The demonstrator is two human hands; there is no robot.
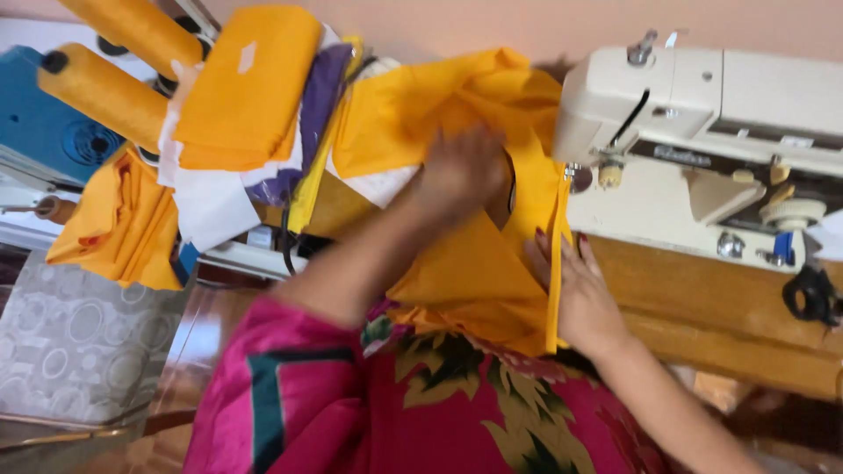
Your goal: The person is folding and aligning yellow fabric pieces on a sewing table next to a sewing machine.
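A piece of orange-yellow fabric (465,263) lies across the wooden sewing table and hangs down toward my lap. My left hand (461,171) is blurred and rests on top of the fabric's upper part, fingers spread against the cloth. My right hand (575,285) lies flat beside the fabric's right edge, fingertips touching a narrow folded strip (555,263) of the same cloth. A cream sewing machine (702,105) stands just right of both hands, its needle area (575,175) close to the fabric's edge.
Folded orange, white and purple cloths (255,96) are stacked at the back left, next to large orange thread cones (105,88) and a blue machine (44,123). More orange fabric (123,219) hangs at left. Black scissors (812,294) lie at the right on the wooden table (702,298).
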